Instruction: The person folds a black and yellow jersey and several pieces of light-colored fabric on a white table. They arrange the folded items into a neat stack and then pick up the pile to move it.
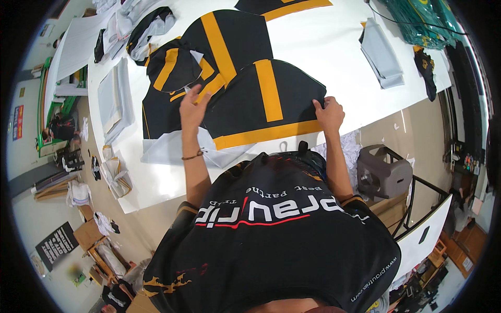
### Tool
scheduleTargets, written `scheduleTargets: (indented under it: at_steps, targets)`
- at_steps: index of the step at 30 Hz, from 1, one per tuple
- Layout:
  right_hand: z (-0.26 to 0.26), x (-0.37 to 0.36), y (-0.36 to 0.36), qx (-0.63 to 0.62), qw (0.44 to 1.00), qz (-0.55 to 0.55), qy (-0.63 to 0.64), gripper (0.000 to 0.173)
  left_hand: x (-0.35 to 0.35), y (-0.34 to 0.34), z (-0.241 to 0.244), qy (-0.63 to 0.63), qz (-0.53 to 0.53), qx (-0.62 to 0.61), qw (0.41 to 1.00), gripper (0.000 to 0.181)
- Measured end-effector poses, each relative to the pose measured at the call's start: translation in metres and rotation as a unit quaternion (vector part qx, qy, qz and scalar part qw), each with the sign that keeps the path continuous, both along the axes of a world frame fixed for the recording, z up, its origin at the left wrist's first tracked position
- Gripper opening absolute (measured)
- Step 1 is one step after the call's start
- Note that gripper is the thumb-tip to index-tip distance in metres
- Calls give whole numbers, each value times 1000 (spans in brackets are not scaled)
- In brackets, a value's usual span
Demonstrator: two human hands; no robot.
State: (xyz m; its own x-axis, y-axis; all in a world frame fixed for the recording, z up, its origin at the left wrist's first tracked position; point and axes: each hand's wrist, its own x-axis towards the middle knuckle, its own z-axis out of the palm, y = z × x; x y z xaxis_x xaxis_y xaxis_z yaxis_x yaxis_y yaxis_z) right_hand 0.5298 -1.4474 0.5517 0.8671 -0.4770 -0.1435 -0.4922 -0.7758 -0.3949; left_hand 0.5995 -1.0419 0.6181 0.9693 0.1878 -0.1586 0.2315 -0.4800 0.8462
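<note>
A black fabric panel [297, 92] with a curved top, cut like a sleeve, lies flat before me. A yellow stripe runs down it, and a yellow band follows its near edge. At its right corner my right hand [330, 113] pinches the fabric edge between thumb and fingers. My left hand [194, 110] is over the panel's left side, thumb and fingers apart, by a rumpled black-and-yellow fabric piece [180, 72]. Whether its fingertips touch the cloth I cannot tell. A similar striped panel [250, 43] lies partly beneath, farther back. White sheets [172, 146] show under the near left edge.
The white table [156, 187] carries folded pale stacks [115, 99] at left and another stack [381, 54] at right. Green plastic-wrapped packs [419, 23] sit at the far right, with a cable across them. A grey-brown plastic stool [383, 172] stands beside the table. Other people are in the room.
</note>
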Motion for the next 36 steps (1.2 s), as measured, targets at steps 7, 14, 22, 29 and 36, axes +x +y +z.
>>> scheduleTargets:
  at_steps: [7,14,22,29,36]
  targets:
    - [-11,8,-33,54,994,-61,-79,37,-40,-11,-27,13,-17,0,1000,41]
    - [-16,14,-129,25,989,-111,-97,40,-50,-34,-34,-9,-78,7,997,36]
    - [56,17,-66,110,985,13,-130,28,-41,-85,-43,125,-116,-272,947,33]
    - [73,-22,74,230,930,287,14,39,-56,-128,-48,268,-69,-370,887,38]
    - [15,-18,44,17,970,163,-181,43,-75,-134,-84,97,-56,-129,985,48]
